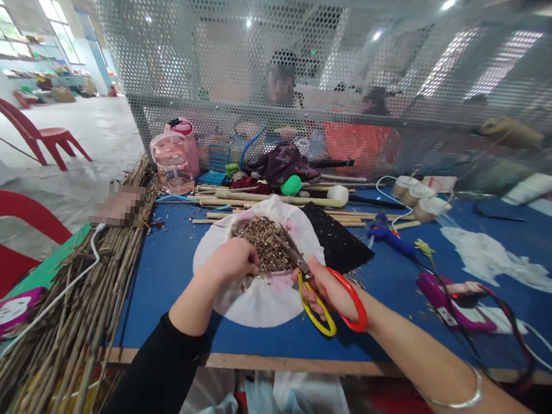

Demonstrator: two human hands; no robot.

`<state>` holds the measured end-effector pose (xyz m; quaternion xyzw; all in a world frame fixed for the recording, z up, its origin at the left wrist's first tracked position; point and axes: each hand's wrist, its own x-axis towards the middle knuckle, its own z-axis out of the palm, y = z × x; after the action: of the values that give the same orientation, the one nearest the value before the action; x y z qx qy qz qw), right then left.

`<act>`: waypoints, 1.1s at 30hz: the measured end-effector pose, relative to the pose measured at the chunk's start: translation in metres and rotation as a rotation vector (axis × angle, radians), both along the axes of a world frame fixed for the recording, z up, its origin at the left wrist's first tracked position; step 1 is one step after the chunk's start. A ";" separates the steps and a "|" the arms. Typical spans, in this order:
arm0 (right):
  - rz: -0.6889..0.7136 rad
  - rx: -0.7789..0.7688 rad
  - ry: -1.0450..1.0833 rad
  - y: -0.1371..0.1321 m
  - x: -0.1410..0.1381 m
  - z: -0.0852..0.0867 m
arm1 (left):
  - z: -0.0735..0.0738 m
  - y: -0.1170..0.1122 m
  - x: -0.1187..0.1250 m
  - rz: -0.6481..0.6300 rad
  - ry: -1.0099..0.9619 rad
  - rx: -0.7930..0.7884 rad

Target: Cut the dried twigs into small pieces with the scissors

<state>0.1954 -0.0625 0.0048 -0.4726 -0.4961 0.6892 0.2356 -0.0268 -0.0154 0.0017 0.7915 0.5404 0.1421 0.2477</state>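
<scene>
My right hand holds a pair of scissors with one red and one yellow handle loop. Their blades point up and left, over a heap of chopped brown plant bits. The heap lies in the middle of a round white cloth, which is spread on the blue table. At the heap's left front edge is my left hand, its fingers curled together. What it pinches, if anything, is too small to make out.
A bundle of dry sticks lies along the left side. Behind the cloth are wooden rods, a pink bottle and a black sheet. A blue glue gun and purple power strip sit right. Perforated mesh stands behind.
</scene>
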 end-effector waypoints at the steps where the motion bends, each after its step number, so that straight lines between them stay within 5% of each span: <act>1: -0.003 0.005 0.005 0.000 -0.001 0.000 | 0.000 0.000 0.001 0.034 -0.019 0.025; 7: 0.006 -0.003 0.006 -0.004 -0.005 0.003 | 0.008 0.005 0.002 0.330 -0.356 0.088; 11: -0.007 -0.034 -0.059 -0.007 -0.009 0.006 | 0.010 0.003 0.005 0.407 -0.444 0.052; 21: -0.032 0.036 -0.172 -0.001 -0.021 0.005 | 0.004 0.005 0.010 0.156 -0.291 0.160; 33: -0.031 -0.094 -0.204 0.001 -0.017 0.005 | 0.002 0.004 0.011 0.128 -0.253 0.190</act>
<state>0.1783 -0.0617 0.0097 -0.5584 -0.4774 0.6563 0.1719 -0.0160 -0.0114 0.0039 0.7510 0.5383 0.3067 0.2282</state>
